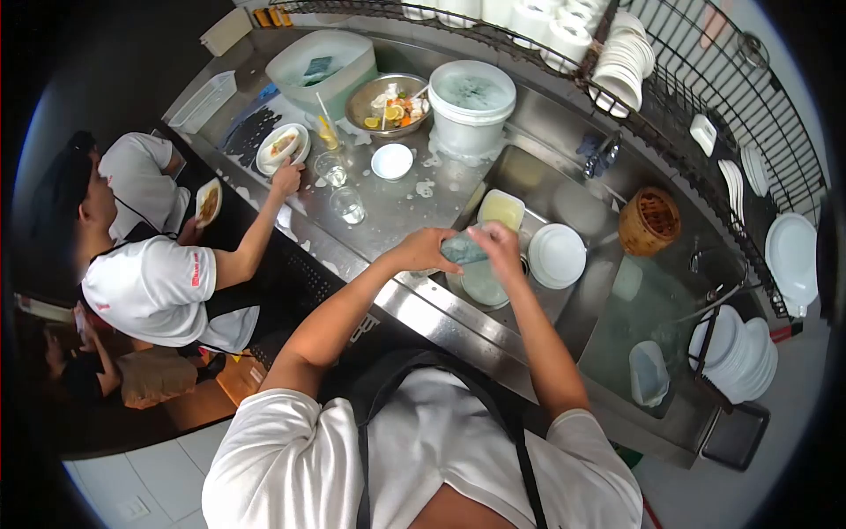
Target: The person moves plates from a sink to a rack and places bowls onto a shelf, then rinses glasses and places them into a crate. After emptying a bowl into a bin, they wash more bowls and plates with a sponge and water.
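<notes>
Over the sink, my left hand [423,250] is closed around one end of a grey-green piece [463,249] that looks like a drinking glass or a scrub pad. My right hand [499,249] is closed at its other end, with the fingers slightly blurred. Below them in the sink [515,172] lies a clear, round dish [485,286], partly hidden by my hands. Behind it sits a squarish bowl [501,210] with yellowish liquid. To the right of my right hand is a stack of white plates [557,256].
Left, a co-worker's hand [286,179] touches stacked dishes [283,148] beside glasses [347,206] and a white bowl [391,162]. Behind stand a scrap bowl [357,113], a white bucket [471,119] and a tub [282,75]. Right are a bamboo steamer [649,222], a water-filled basin [608,317] and racked plates [736,357].
</notes>
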Available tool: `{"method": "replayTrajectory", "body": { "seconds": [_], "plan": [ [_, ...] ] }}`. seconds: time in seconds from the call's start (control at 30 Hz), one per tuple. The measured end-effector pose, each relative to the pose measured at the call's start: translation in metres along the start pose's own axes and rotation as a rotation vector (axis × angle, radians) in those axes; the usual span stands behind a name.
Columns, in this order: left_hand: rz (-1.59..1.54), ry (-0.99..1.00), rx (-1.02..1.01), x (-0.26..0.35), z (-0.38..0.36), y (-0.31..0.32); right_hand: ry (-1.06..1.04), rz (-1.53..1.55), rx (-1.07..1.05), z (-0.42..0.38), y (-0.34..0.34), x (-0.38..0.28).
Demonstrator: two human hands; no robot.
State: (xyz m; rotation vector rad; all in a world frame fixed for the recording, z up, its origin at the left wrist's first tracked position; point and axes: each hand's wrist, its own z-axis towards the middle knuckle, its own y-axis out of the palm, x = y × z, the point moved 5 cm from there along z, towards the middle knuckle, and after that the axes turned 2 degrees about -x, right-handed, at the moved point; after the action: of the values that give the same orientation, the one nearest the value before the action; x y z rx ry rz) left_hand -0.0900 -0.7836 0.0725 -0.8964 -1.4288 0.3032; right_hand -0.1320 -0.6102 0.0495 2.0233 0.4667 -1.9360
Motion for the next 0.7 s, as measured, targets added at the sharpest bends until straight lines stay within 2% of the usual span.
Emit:
{"method": "replayTrajectory", "body": {
  "seconds": [0.03,0.07,0.17,0.2,0.3,0.4,0.43,0.5,0.6,0.7],
  "plan": [
    [-0.081,0.032,-0.008,-0.006,0.000,0.001,-0.069,-0.048,-0.004,-0.008,0.006,-0.006],
    [0.047,-0.035,0.046,0.002,-0.006,-0.004,-0.159,-0.119,0.014,-0.013,0.015,-0.004],
    [0.367,0.107,0.128,-0.002,-0.009,-0.012,0.088,0.223,-0.116,-0.009,0.030,0.014],
    [0.375,0.116,0.168,-0.004,-0.010,-0.011,0.184,0.285,-0.187,0.001,0.031,0.017],
    [0.169,0.159,0.454,-0.031,-0.004,-0.010,0.044,0.110,0.089,0.033,0.023,0.007],
    [0.048,-0.037,0.577,-0.064,0.017,-0.007,-0.049,0.203,0.387,0.067,0.026,-0.027],
    [-0.102,-0.106,0.595,-0.076,0.025,-0.009,-0.093,0.236,0.484,0.075,0.024,-0.039],
    [-0.407,-0.241,0.622,-0.101,0.047,-0.015,-0.170,0.292,0.562,0.091,0.012,-0.058],
    [-0.495,-0.108,0.733,-0.146,0.104,-0.009,-0.176,0.310,0.625,0.093,0.006,-0.063],
    [-0.460,-0.092,0.694,-0.155,0.148,-0.026,-0.094,0.180,0.598,0.071,0.004,-0.042]
  ]
}}
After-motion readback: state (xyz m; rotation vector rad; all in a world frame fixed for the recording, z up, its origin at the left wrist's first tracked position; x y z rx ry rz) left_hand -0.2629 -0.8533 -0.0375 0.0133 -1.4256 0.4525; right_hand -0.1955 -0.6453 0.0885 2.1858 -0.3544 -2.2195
